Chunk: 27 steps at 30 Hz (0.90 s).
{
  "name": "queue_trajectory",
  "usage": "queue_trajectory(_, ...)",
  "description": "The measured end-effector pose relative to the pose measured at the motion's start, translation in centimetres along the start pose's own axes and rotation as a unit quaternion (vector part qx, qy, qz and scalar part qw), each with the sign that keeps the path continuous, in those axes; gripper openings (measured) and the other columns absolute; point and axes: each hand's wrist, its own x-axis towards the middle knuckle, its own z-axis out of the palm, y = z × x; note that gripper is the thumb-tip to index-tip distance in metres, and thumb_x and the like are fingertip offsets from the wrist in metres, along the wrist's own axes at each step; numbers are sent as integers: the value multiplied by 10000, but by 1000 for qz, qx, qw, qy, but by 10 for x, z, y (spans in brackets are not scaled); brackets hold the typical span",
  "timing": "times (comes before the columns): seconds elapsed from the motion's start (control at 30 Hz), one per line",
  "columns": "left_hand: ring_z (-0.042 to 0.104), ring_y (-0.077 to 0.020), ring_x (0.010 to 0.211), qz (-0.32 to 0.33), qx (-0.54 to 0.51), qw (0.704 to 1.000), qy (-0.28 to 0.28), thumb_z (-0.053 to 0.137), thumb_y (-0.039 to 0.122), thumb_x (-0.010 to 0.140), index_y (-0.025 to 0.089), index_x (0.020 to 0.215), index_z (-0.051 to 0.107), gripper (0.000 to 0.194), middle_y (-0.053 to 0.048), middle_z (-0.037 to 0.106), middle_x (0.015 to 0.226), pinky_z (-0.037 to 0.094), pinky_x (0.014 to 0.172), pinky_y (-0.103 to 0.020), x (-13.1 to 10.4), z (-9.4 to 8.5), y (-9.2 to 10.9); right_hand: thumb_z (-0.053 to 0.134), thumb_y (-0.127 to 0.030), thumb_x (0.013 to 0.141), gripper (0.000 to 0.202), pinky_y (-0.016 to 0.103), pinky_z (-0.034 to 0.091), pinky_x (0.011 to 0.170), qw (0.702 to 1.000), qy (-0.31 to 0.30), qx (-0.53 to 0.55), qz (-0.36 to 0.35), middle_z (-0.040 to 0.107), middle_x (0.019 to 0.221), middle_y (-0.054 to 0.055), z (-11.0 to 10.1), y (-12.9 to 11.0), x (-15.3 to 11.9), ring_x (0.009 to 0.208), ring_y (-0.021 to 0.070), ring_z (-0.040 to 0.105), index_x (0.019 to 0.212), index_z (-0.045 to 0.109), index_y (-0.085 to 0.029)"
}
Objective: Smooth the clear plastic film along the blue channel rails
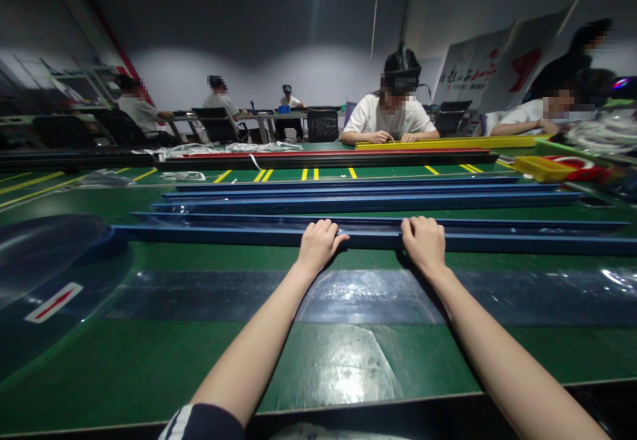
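Note:
A long blue rail (213, 233) lies crosswise on the green table (149, 354) in front of me. My left hand (318, 244) curls its fingers over the rail's near edge, just left of centre. My right hand (424, 242) grips the same rail a little to the right, fingers folded over its top. Both arms reach straight forward. Two more blue rails (348, 198) lie parallel just behind it. A clear plastic sheet (358, 297) covers a dark strip under my wrists.
Black, red and yellow rails (438, 143) lie farther back. A yellow tray (542, 166) sits at the right. A person in a white shirt (388, 118) works across the table; other people sit at desks behind. A clear plastic bag (44, 281) lies at the left.

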Motion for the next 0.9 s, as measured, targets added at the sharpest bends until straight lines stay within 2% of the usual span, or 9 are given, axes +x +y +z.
queue_trajectory(0.13,519,-190,794,4,9,1000,0,393,474,889,178,777,548,352,-55,585,791,310,673,-306,0,0,0,351,-309,880,291,315,287,685,999,12,21,-39,597,799,94,-1,-10,-2,792,205,468,727,557,-172)
queue_trajectory(0.3,520,-189,797,8,15,1000,1,389,473,891,176,783,545,352,-54,588,801,308,674,-305,0,1,0,364,-296,878,245,311,315,721,992,-10,75,-99,571,805,82,0,-28,-7,811,207,464,753,542,-182)
queue_trajectory(0.5,521,-190,800,6,1,1000,1,390,476,889,178,820,542,342,-57,594,822,316,685,-307,-1,1,0,362,-285,877,216,317,331,754,983,-31,120,-133,556,806,78,2,-47,-10,811,207,455,756,516,-194)
queue_trajectory(0.7,521,-193,804,3,0,1000,1,379,481,892,182,826,539,345,-58,595,820,315,686,-310,-1,1,0,349,-271,871,209,324,337,748,980,-34,147,-131,551,779,74,6,-53,-10,782,207,451,728,486,-204)
queue_trajectory(0.9,521,-194,799,1,5,1000,-4,380,486,890,183,820,544,352,-57,595,811,311,680,-309,-1,0,0,387,-315,859,216,317,327,733,981,-35,163,-94,549,746,53,10,-54,-8,767,194,455,681,453,-214)
